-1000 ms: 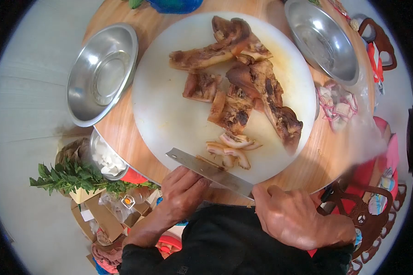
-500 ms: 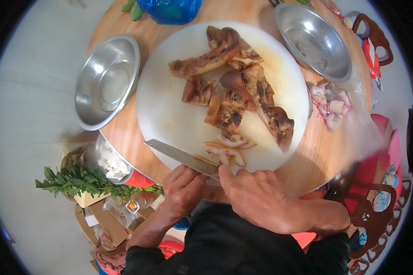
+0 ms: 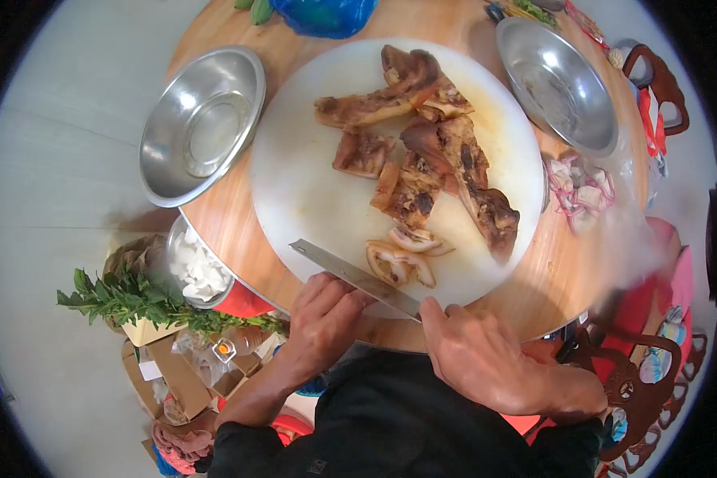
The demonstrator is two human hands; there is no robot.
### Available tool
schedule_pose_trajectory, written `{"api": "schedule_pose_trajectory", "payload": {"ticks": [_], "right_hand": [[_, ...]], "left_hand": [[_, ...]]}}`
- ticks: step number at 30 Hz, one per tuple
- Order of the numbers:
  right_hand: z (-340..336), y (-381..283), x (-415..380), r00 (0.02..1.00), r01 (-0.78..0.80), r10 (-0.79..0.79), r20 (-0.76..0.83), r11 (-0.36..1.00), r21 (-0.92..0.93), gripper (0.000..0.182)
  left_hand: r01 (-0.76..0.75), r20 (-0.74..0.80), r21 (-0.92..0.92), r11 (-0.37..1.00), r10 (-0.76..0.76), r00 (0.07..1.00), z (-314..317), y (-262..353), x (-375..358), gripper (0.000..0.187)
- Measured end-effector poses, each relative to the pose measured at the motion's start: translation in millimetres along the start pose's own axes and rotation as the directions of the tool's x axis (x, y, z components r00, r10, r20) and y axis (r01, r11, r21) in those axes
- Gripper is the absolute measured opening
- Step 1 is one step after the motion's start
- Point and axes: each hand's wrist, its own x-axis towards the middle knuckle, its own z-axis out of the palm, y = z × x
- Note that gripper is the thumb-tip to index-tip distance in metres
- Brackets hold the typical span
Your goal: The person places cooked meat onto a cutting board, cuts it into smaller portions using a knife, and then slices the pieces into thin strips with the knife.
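Observation:
A cleaver (image 3: 354, 279) lies slantwise over the near edge of the round white board (image 3: 295, 191). My right hand (image 3: 482, 358) is closed round its handle end. My left hand (image 3: 327, 319) is closed with bent fingers against the near side of the blade; what it holds, if anything, is hidden. Just beyond the blade are several thin curled slices (image 3: 398, 261). Farther up the board lie large browned pieces of meat, among them a long strip (image 3: 374, 103), a small square piece (image 3: 362, 153) and a dark piece at the right (image 3: 486, 207).
Metal basins stand at the left (image 3: 207, 131) and right (image 3: 558, 84) of the wooden table (image 3: 223, 239). A blue bag (image 3: 327, 14) sits at the far side, a crumpled cloth (image 3: 580, 191) at the right. Leafy greens (image 3: 143, 299) and a bowl of white pieces (image 3: 199, 267) are at lower left.
The view has shifted a little. The cleaver and my right hand have moved right relative to my left hand, and the blade now sits nearer the slices' left side.

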Motion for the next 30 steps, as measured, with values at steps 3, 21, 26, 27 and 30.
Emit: {"api": "schedule_pose_trajectory", "payload": {"ticks": [3, 21, 26, 27, 30], "right_hand": [[-2, 9, -21, 1.000, -0.009, 0.009, 0.009, 1.000, 0.015, 0.030], [-2, 9, -15, 0.987, 0.034, -0.003, -0.159, 0.981, 0.190, 0.018], [0, 2, -9, 0.990, 0.035, -0.007, -0.139, 0.979, 0.199, 0.018], [2, 1, -7, 0.993, 0.019, 0.004, -0.118, 0.981, 0.195, 0.017], [3, -3, -4, 0.996, 0.004, 0.012, -0.092, 0.986, 0.169, 0.017]], "left_hand": [[0.011, 0.000, 0.113, 0.994, -0.011, 1.000, 0, 1, 0, 0.033], [-0.096, 0.026, 0.172, 0.980, 0.093, 0.995, -4, 9, 0, 0.037], [-0.087, 0.098, 0.105, 0.991, 0.076, 0.992, -13, 8, 5, 0.039], [-0.086, 0.099, 0.102, 0.991, 0.076, 0.992, -12, 8, 4, 0.039], [-0.074, 0.088, 0.119, 0.990, 0.064, 0.994, -11, 7, 4, 0.036]]}}
